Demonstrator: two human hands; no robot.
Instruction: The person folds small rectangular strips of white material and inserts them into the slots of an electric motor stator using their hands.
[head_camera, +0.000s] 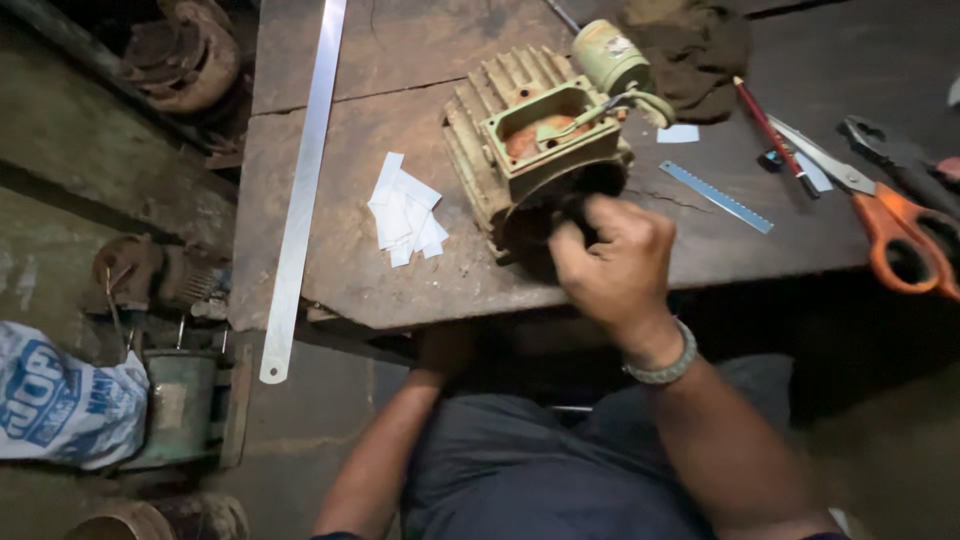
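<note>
At the table's near edge, the right hand pinches into the motor housing's open end, directly ahead; left hand sits underneath, grip hidden.

Pale green ribbed motor housing, white paper strips, orange-handled scissors.

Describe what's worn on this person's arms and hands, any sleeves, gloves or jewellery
Both hands are bare, no gloves. The right hand has a pale beaded bracelet around the wrist. Both forearms are uncovered; dark sleeve edges barely show at the picture's bottom. The left hand is hidden under the table.
</note>
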